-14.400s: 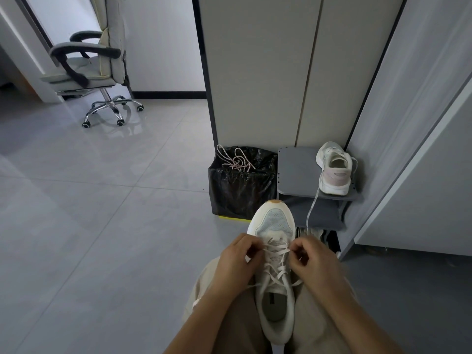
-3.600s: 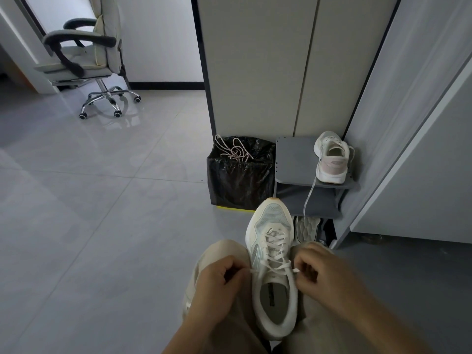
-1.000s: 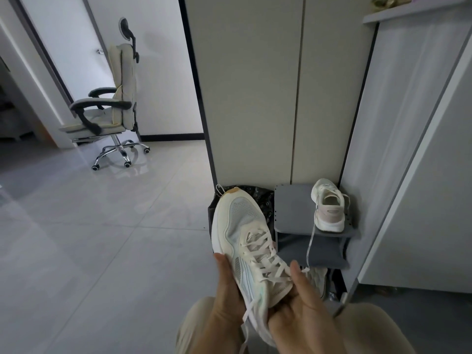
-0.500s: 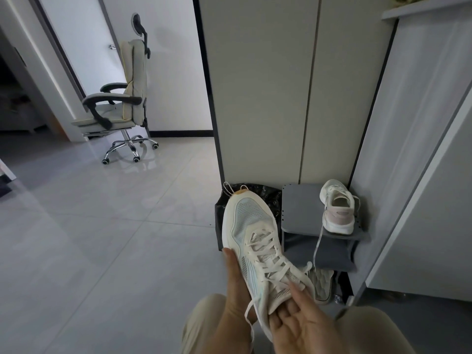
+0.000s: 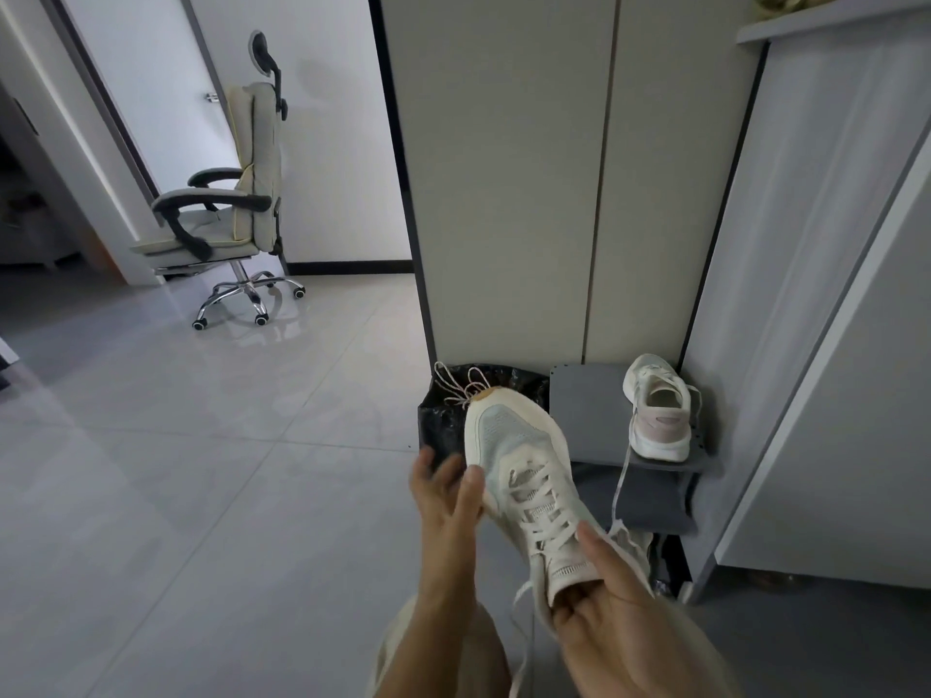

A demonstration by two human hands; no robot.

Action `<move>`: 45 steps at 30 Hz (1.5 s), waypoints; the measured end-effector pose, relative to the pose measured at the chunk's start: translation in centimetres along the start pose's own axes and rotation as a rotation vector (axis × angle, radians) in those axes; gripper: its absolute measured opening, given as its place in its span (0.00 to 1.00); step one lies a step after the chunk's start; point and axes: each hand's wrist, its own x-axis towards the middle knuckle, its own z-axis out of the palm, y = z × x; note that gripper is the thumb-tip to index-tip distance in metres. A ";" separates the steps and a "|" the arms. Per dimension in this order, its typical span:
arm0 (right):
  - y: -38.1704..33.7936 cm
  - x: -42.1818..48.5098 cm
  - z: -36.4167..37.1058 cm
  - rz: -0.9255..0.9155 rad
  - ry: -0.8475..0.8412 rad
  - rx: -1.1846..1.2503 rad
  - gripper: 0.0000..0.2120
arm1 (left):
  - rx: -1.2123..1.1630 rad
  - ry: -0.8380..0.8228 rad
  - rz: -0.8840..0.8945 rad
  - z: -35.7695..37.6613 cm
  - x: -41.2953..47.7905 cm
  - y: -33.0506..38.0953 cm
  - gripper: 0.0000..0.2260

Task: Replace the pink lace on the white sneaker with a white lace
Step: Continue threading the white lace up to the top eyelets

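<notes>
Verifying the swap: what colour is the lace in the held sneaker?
White, off-white in this light; the lace on the sneaker shows best in the head view.

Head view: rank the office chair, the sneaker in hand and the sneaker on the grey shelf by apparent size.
1. office chair
2. held sneaker, enlarged by nearness to the camera
3. shelf sneaker; real sizes of the two sneakers unsure
</notes>
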 end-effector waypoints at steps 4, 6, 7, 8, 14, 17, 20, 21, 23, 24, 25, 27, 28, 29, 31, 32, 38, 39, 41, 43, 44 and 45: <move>0.2 0.1 0.0 -0.036 -0.028 -0.048 0.21 | 0.141 -0.112 -0.024 4.4 2.2 0.2 0.37; 0.3 0.1 -0.3 -0.047 -0.056 -0.041 0.23 | 0.093 -0.117 -0.043 4.2 2.0 -0.2 0.28; 0.4 0.1 -0.4 -0.037 -0.091 -0.027 0.28 | 0.060 -0.104 -0.041 4.3 2.0 -0.5 0.24; 0.4 0.0 -0.3 -0.019 -0.083 -0.009 0.35 | 0.026 -0.077 -0.060 4.7 2.2 -0.7 0.21; 1.0 0.9 -1.3 -0.025 0.026 0.046 0.54 | -0.061 -0.030 -0.161 4.8 2.9 -1.2 0.16; 1.0 0.8 -0.9 -0.030 0.022 0.035 0.40 | -0.043 -0.034 -0.165 4.8 3.2 -1.1 0.16; 1.2 0.9 -1.0 -0.014 -0.026 0.041 0.38 | -0.002 -0.019 -0.148 4.6 3.4 -1.2 0.14; 1.3 1.0 -1.1 -0.004 -0.032 0.037 0.37 | 0.018 -0.014 -0.133 4.5 3.5 -1.3 0.14; 1.4 1.1 -1.1 0.037 -0.069 0.016 0.45 | 0.068 -0.017 -0.070 4.5 3.5 -1.2 0.16; 1.3 1.2 -1.1 0.066 -0.098 0.016 0.51 | 0.089 -0.027 -0.027 4.6 3.5 -1.1 0.17; 1.0 1.2 -1.2 0.092 -0.137 0.020 0.53 | 0.110 -0.037 0.010 4.7 3.5 -0.9 0.19; 0.4 1.2 -1.2 0.138 -0.209 0.032 0.51 | 0.153 -0.063 0.045 4.9 3.5 -0.7 0.26; 0.0 1.3 -1.2 0.153 -0.227 0.038 0.51 | 0.164 -0.078 0.043 5.0 3.6 -0.7 0.30; -0.2 1.5 -1.4 0.164 -0.234 0.052 0.51 | 0.164 -0.093 0.036 5.1 3.6 -0.7 0.32; -0.2 1.7 -1.7 0.179 -0.243 0.094 0.50 | 0.151 -0.103 0.007 5.3 3.5 -0.8 0.27; 0.0 1.8 -1.6 0.167 -0.238 0.089 0.47 | 0.133 -0.097 -0.015 5.4 3.5 -0.8 0.22; 0.6 2.9 -2.3 0.125 -0.191 0.132 0.48 | 0.108 -0.056 -0.071 5.3 3.8 -0.9 0.11; 0.6 3.1 -2.5 0.124 -0.190 0.148 0.49 | 0.108 -0.054 -0.070 5.3 3.9 -0.9 0.11; 0.5 3.3 -2.6 0.128 -0.193 0.153 0.50 | 0.109 -0.045 -0.072 5.4 4.0 -0.6 0.12; 0.2 3.5 -3.0 0.132 -0.187 0.153 0.48 | 0.132 -0.043 -0.076 5.5 4.1 -0.4 0.12; 0.1 3.5 -3.2 0.136 -0.189 0.153 0.47 | 0.144 -0.046 -0.078 5.4 4.2 -0.4 0.12; 0.0 3.5 -3.2 0.137 -0.194 0.150 0.44 | 0.155 -0.053 -0.080 5.5 4.3 -0.3 0.12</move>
